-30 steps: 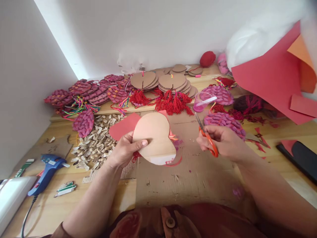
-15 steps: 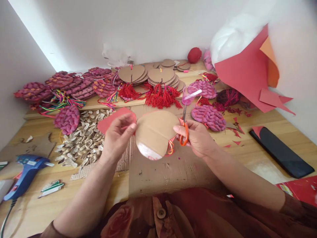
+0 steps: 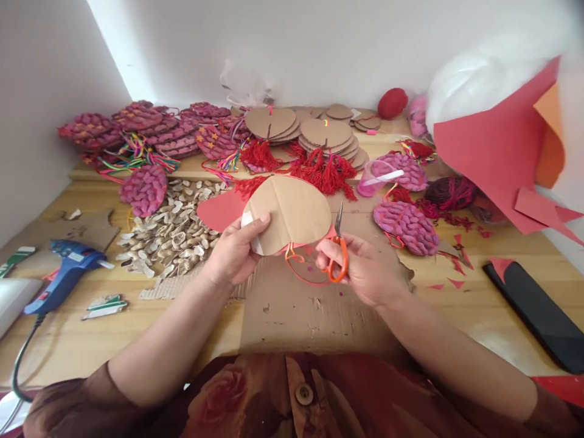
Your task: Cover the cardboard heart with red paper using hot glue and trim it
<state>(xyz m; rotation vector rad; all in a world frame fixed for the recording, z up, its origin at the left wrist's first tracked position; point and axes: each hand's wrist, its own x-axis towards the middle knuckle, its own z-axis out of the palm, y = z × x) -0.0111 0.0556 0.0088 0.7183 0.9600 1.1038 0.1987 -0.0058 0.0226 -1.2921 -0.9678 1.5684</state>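
My left hand is closed on a rounded cardboard disc, its thumb pressed on the plain brown face. A white patch lies along the disc's edge by that thumb, and red shows behind its rim. An orange loop of cord hangs from the lower edge. My right hand grips scissors with orange handles, their blades pointing up just right of the disc. A red paper piece lies to the left of the disc, partly behind my left hand.
Peanut shells are heaped at left, near a blue glue gun. Pink knitted pieces, stacked cardboard discs and red tassels line the back. A black phone and large red paper are at right.
My left hand has shifted from the red paper side onto the disc, which has turned so its white patch faces left. My right hand has come off the disc's edge, still holding the scissors.
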